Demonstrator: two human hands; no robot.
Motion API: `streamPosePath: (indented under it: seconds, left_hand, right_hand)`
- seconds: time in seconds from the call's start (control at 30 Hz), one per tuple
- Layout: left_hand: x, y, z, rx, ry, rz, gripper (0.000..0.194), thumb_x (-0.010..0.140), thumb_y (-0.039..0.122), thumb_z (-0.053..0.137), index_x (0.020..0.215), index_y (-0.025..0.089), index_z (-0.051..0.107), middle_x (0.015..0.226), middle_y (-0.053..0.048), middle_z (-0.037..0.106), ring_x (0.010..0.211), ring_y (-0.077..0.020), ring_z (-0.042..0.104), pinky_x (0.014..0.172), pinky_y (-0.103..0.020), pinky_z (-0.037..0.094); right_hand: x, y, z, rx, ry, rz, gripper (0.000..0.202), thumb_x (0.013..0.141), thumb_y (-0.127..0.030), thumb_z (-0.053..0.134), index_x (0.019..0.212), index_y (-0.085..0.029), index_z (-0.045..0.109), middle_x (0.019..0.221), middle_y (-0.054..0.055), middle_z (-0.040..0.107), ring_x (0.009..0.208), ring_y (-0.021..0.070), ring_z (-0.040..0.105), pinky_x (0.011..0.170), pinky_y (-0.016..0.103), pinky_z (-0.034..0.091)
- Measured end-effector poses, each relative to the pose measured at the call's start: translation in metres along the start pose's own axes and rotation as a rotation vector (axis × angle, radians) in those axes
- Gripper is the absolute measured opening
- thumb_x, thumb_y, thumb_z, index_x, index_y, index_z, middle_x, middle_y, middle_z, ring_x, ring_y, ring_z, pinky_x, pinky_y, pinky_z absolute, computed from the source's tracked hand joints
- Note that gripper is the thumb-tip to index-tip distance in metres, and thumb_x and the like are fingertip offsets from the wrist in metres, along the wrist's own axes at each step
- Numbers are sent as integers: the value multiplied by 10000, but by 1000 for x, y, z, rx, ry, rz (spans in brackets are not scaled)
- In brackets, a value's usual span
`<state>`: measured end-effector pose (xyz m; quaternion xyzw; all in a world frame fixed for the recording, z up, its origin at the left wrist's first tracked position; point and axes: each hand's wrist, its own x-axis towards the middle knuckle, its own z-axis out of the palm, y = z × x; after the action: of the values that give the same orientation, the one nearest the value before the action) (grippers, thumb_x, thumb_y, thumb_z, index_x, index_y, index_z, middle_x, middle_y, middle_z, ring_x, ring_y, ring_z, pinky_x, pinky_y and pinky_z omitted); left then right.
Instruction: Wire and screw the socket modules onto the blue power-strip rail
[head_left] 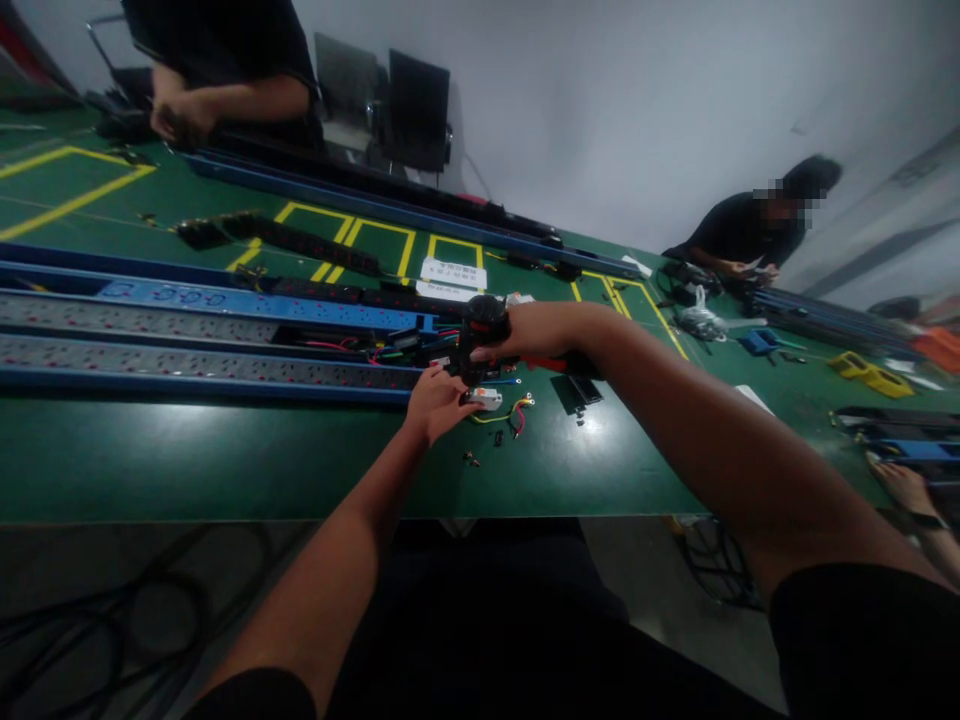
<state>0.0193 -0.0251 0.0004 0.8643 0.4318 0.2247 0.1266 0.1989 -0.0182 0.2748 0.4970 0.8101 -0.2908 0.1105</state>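
- right hand [551,328]: fingers curled around a black tool [486,316], beside the power strips' [352,376] right end
- left hand [435,402]: fingers against a white block [490,398], past that end; cannot tell if pinching

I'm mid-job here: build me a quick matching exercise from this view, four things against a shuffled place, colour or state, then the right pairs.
Things:
1. Left hand
2. Tabletop
3. Right hand
4. Chairs

Descriptions:
A. Gripping the black tool
B. In the background
C. Right next to the small white part
D. Green

Pairs: 1-C, 2-D, 3-A, 4-B
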Motion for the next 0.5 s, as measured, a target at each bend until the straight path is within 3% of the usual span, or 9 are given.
streamPosePath:
  seconds: [0.17,0.3,0.4,0.5]
  left_hand:
    - [-1,-1,0,55,-15,27,413,955,676,681,929,277,786,977,-71,803,1046,-318,678,1156,-523,389]
    - [-3,1,-3,109,-29,64,436,962,673,679,940,248,772,1008,-82,798,1034,-309,670,1162,-518,381]
    - [-3,2,-5,136,-24,81,410,966,644,692,964,240,763,1013,-80,795,1038,-305,677,1147,-517,384]
    - [-3,2,-4,159,-30,91,376,970,612,702,973,241,759,1001,-75,797,1031,-300,688,1142,-505,390]
  right_hand:
    - [-22,-2,6,-49,17,-49,549,981,-602,615,1332,-202,753,1232,76,737,1038,161,656,1014,315,506]
    - [-55,10,16,49,173,4,588,935,-654,667,1276,-185,762,1163,79,747,1015,167,668,992,314,535]
    - [-93,31,36,257,358,57,678,885,-717,705,1254,-149,734,1046,78,743,900,141,662,872,288,564]
    - [-130,58,75,513,512,151,667,865,-710,729,1183,-123,725,936,82,723,803,116,639,727,240,556]
